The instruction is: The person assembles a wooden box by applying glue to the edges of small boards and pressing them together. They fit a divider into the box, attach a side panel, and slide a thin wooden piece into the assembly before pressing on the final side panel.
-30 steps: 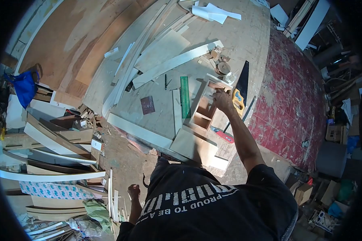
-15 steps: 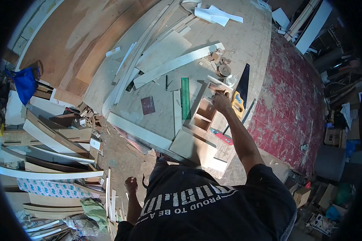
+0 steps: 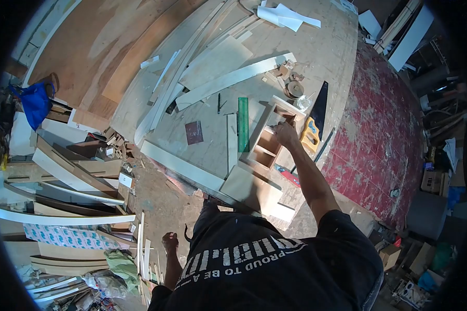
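My right hand [image 3: 285,134] reaches into a small wooden box [image 3: 267,142] with open compartments, which lies at a slant on the workbench. Its fingers are bent and pressed together over the upper middle compartment; what they hold, if anything, is hidden. My left hand [image 3: 169,241] hangs low beside my body, loosely closed, with nothing visible in it. A green ruler [image 3: 243,124] lies just left of the box. To its right is a hand saw [image 3: 316,118] with a yellow handle. A red-handled tool [image 3: 289,177] sits by the box's near end, partly behind my forearm.
On the workbench [image 3: 213,140] lie a dark red square [image 3: 194,132], a black pen [image 3: 219,103], a roll of tape [image 3: 295,89], a clear jar [image 3: 303,102] and a pale board [image 3: 250,191]. Curved offcuts [image 3: 67,223] are stacked at the left, beside the floor.
My right hand has moved slightly toward me along the box. The whole view has shifted a little. My left hand still hangs at my side.
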`<state>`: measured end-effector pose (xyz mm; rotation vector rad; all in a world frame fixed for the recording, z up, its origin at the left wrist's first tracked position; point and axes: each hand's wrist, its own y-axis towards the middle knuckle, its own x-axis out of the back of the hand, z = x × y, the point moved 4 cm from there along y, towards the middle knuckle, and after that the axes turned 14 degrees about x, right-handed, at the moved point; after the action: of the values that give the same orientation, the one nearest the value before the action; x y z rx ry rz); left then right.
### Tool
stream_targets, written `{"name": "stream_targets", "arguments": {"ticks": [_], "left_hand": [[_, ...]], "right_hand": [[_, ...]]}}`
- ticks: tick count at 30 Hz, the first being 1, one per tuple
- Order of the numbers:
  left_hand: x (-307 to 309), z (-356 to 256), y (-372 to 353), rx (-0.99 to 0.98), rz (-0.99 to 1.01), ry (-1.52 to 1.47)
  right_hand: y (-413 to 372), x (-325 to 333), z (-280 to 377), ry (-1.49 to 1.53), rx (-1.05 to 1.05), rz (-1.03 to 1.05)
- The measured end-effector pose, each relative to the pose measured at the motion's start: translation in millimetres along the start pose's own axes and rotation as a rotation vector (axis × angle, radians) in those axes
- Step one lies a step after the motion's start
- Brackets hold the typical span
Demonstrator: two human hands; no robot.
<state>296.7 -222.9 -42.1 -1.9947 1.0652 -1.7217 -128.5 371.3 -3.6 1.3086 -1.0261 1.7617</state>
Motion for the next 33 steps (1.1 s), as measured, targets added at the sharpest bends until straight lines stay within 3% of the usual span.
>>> {"name": "stream_targets", "arguments": {"ticks": [11,17,19,22,24,27,33], "left_hand": [[-4,-11,16,-0.075,-0.012,-0.068],[-11,9,42,-0.079,0.006,-0.061],[-13,15,47,-0.067,-0.008,-0.027],[-12,24,49,-0.067,-0.011,-0.043],[-10,25,45,-0.084,-0.048,0.017],[-7,26,33,-0.026,-0.012,-0.016],[-2,15,12,-0.028,-0.015,0.034]], "right_hand": [[-4,13,2,0.068,0.012,-0.111],[2,15,-8,-0.067,0.027,0.035],[3,25,-17,-0.129,0.013,-0.142],[16,31,-31,-0.125,-0.111,-0.053],[19,44,-30,-0.117,-0.078,-0.169],[27,49,-38,-0.125,-0.136,0.052],[31,32,-45,-0.123,-0.13,0.03]]}}
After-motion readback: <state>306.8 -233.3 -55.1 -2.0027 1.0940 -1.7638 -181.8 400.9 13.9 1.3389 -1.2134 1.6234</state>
